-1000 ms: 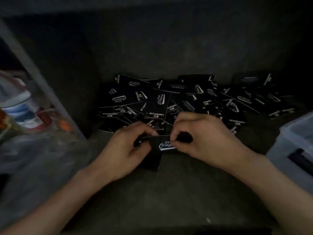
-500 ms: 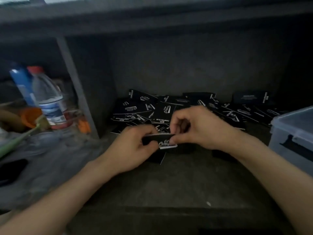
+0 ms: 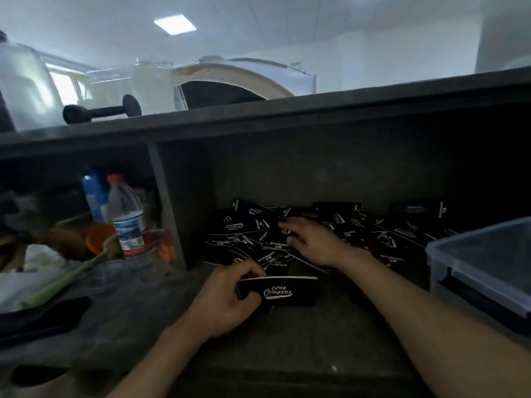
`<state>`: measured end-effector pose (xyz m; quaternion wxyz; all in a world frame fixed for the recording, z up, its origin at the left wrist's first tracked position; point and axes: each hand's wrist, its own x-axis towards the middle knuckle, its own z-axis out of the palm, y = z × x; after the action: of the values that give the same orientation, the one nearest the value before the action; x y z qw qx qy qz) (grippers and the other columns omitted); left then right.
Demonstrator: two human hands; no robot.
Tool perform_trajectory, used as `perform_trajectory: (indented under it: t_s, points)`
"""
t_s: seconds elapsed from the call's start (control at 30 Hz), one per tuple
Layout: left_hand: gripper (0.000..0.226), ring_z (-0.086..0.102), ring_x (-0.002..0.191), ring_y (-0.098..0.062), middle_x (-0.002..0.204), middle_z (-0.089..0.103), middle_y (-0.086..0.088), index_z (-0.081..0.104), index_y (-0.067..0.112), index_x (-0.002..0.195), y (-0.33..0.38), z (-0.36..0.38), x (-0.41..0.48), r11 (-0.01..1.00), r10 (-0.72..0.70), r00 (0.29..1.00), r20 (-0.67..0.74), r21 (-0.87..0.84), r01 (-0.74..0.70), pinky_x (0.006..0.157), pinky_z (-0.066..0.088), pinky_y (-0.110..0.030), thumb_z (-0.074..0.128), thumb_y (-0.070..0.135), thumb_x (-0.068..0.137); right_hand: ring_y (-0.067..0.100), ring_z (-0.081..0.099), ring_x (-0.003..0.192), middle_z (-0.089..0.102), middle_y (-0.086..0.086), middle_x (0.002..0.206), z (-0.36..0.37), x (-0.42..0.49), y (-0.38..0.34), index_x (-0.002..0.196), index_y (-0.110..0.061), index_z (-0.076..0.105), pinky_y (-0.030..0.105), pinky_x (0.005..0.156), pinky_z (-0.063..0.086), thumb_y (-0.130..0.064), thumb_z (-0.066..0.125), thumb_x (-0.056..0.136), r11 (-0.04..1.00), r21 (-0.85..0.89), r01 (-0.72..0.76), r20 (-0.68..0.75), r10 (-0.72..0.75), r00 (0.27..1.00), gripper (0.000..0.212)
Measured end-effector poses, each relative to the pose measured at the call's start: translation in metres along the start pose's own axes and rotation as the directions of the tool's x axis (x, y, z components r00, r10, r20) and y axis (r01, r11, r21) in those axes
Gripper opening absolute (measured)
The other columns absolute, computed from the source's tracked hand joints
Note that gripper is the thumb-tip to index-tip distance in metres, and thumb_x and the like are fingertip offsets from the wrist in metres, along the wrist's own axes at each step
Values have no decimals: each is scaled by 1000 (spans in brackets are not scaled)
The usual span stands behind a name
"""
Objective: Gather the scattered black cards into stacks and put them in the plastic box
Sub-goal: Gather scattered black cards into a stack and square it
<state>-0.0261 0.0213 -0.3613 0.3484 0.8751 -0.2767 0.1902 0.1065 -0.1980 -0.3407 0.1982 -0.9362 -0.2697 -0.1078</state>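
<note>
The plastic box (image 3: pixel 482 271) stands at the right of the dark shelf compartment (image 3: pixel 287 173), its far side cut off by the edge of view. Its walls are cloudy, so I cannot tell what is inside it, and a dark clasp shows on its near face. The neighbouring compartment on the left holds a clear water bottle (image 3: pixel 126 216) with a red cap, a blue bottle (image 3: pixel 92 196) just behind it and an orange cup (image 3: pixel 99 238) beside them; the rest in there is too blurred to name. My hands are apart. My left hand (image 3: pixel 227 300) grips a stack of black cards (image 3: pixel 284 291) by its left end, thumb on the printed face, near the front of the shelf. My right hand (image 3: pixel 313 242) reaches further in, fingers stretched out flat over the scattered cards (image 3: pixel 373 231), which lie overlapping along the back of the compartment, well left of the box. The cards at the far right sink into shadow, and their print is hard to read.
</note>
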Motion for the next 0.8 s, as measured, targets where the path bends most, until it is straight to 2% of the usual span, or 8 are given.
perform_trajectory:
  t_s: [0.1,0.17,0.3,0.37,0.43,0.53,0.67,0.8]
  points:
    - [18,62,61,-18,77,66,8,61,33,92,-2,1,-1,1000,12,999,-31,-10,-12,56,51,-36,58,28,75,16,17,147,23,-6,159,14,-2,-4,147,-35,34,53,117,11,-20,43,97,980,-198,20,167,14,986,54]
    - [16,63,66,-13,77,66,10,63,30,90,-1,1,-1,1000,16,1000,-27,-9,-17,60,51,-30,57,27,75,15,31,142,36,-7,154,10,-8,-8,141,-33,46,44,118,21,-8,46,88,985,-158,61,170,-34,985,59]
    - [13,66,76,-9,78,66,11,66,23,84,-3,0,-1,998,65,998,-5,15,-65,68,52,-31,55,27,79,16,58,114,63,-2,126,-5,-23,-8,126,-26,63,26,99,43,-5,55,85,993,-29,114,-37,-115,993,46]
    - [12,64,72,-7,75,65,12,66,23,81,-4,1,-1,997,75,997,-19,23,-75,65,50,-27,55,29,80,18,51,121,59,-2,130,-15,-29,-5,125,-26,63,32,103,41,-12,57,87,995,-99,6,-162,-22,987,41]
    - [11,62,67,-6,71,63,12,65,22,78,-6,3,0,996,87,996,-25,31,-87,61,46,-23,56,29,80,23,46,125,54,3,134,-25,-33,1,127,-26,60,38,103,42,-27,59,89,944,-203,-261,-278,200,940,38]
    - [12,62,66,-6,70,62,12,64,22,77,-8,5,2,995,93,995,-31,41,-91,60,47,-23,56,30,79,30,48,123,52,10,132,-34,-38,8,125,-17,56,40,96,47,-58,67,79,763,-226,-606,-148,588,796,62]
    - [11,63,69,-5,73,64,14,66,23,78,-9,5,6,995,88,996,-4,47,-88,63,46,-19,57,30,80,28,53,118,58,7,125,-34,-30,11,116,-13,59,37,92,50,-62,74,69,778,-239,-581,-31,592,806,70]
    - [9,63,65,-6,69,64,12,64,23,76,-6,10,22,997,72,996,53,32,-74,59,47,-22,60,28,82,19,61,107,68,-1,112,-46,-25,22,109,-17,69,29,89,50,-54,78,71,853,-128,-506,2,510,860,54]
